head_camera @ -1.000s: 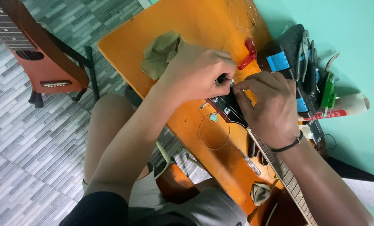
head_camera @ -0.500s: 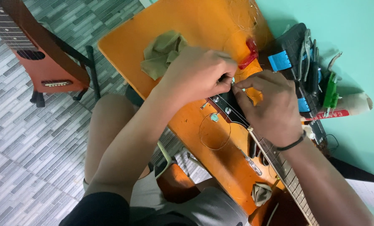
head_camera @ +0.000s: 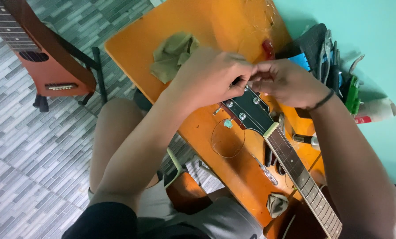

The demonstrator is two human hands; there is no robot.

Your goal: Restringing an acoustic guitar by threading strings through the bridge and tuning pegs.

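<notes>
An orange table (head_camera: 215,26) is seen, with an olive-green cloth (head_camera: 171,55) on it. The headstock (head_camera: 246,113) is black with silver pegs. The wall (head_camera: 375,26) is turquoise; the floor (head_camera: 25,155) is patterned in grey tiles.

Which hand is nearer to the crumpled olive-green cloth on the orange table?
Left. The left hand lies right beside the crumpled olive-green cloth, its knuckles almost touching it. The right hand is on the far side of the left hand, above the black guitar headstock.
</notes>
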